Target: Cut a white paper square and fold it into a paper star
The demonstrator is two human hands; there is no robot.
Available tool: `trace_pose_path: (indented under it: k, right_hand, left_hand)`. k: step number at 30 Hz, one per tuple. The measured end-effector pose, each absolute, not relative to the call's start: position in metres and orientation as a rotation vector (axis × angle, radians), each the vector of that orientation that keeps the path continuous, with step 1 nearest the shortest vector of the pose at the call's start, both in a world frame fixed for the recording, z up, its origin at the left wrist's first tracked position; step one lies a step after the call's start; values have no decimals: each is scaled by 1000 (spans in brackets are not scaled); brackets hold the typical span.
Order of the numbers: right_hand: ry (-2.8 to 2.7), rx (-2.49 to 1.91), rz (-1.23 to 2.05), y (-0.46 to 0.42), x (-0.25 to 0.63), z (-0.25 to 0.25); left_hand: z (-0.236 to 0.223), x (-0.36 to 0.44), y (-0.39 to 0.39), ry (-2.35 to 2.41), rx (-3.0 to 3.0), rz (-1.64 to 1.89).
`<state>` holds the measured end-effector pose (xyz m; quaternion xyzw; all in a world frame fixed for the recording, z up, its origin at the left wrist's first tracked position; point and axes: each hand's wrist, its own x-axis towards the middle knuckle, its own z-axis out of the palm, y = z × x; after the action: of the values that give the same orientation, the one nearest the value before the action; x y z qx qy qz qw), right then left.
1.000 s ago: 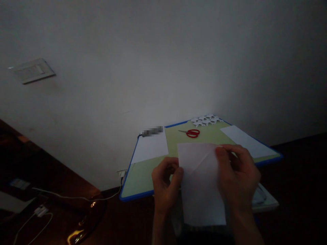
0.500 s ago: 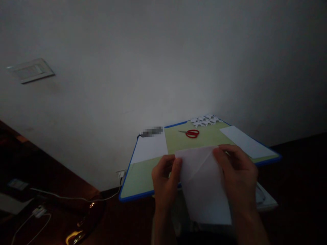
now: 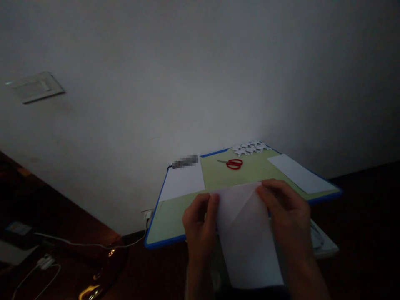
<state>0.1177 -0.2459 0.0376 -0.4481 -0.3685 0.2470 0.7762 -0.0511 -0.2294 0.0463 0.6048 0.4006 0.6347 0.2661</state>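
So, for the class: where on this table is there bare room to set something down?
One patch on the table is its near-left corner, bordered by the left sheet, the blue rim and the left hand. Another lies between the scissors, left sheet, right sheet and held sheet. It is crowded at the far right, where folded paper pieces cluster.

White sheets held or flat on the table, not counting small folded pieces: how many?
3: creased sheet between left hand and right hand, flat sheet at left of table, another sheet at its right. Any stacked underneath would be hidden.
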Motion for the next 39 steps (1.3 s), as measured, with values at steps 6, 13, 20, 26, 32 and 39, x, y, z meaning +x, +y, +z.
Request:
trace_pose_path:
  k: [6, 13, 20, 26, 32, 39]
  right_hand:
    - [-803, -948, 577, -248, 119, 39]
    - [-817, -975, 580, -246, 118, 37]
    - [-812, -1007, 569, -244, 115, 35]
    - [-892, -999, 480, -244, 111, 37]
    - [-960, -1046, 361, -239, 110, 32]
    - [-1070, -1086, 251, -234, 110, 20]
  left_hand:
    - [44, -52, -229, 1094, 1698, 1696]
    - [44, -50, -229, 1061, 1673, 1737]
    - [45, -50, -230, 1070, 1636, 1795]
    - [47, -45, -231, 1115, 1522, 1852]
    - [45, -41, -230, 1151, 1506, 1909]
    - [42, -38, -226, 1326, 1591, 1955]
